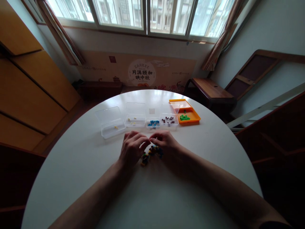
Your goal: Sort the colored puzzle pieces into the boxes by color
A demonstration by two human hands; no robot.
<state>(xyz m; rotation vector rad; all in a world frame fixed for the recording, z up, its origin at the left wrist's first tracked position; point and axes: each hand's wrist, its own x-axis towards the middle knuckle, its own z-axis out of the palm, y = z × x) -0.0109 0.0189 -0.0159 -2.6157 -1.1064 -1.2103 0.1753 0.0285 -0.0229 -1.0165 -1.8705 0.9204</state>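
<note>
White round table. Far side, a row of open boxes, left to right: clear box with one pale piece; second clear box with a few pale pieces; third with blue pieces; fourth with dark pieces; orange box with green pieces. Near of the row, centre: left hand, fingers curled, tips meeting those of right hand, likewise curled. Whether either pinches a piece: cannot tell. Small pile of mixed bricks on the table just under and between both hands, partly hidden.
</note>
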